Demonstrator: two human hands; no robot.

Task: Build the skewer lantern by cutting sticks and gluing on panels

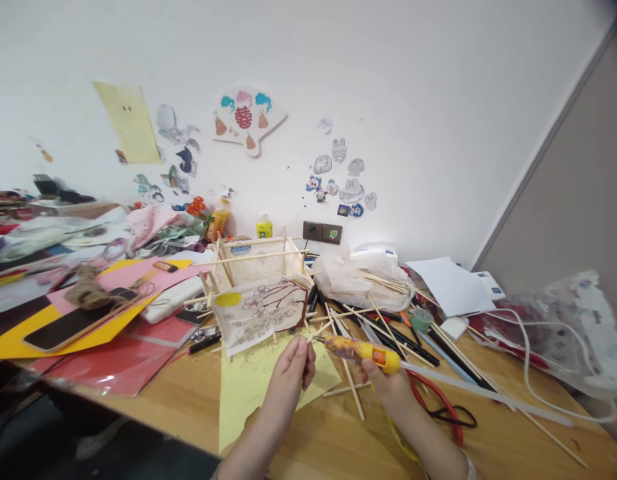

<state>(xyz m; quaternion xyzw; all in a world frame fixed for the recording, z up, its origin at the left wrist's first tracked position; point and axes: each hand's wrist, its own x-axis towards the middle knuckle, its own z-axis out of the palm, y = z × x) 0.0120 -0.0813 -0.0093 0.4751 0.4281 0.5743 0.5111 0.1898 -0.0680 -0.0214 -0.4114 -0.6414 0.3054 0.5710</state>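
My right hand [384,385] is wrapped round a yellow glue gun [355,350], with a long translucent glue stick [483,392] running out of its back end. The gun's metal nozzle points left, close to the fingertips of my left hand [294,363]. Those fingers are pinched together, and a thin wooden stick [322,328] appears to come out from them; its hold is mostly hidden. Just behind stands a frame of wooden sticks [255,257], with a paper panel [261,313] drawn with blossoms on its front. Yellow paper [248,400] lies under my left hand.
Loose wooden sticks [355,393] and pens [413,347] lie right of the frame. A phone [78,320], twine [88,290] and coloured paper are at left. A red cable [445,400], a white cord [525,353] and a plastic bag [583,333] lie at right.
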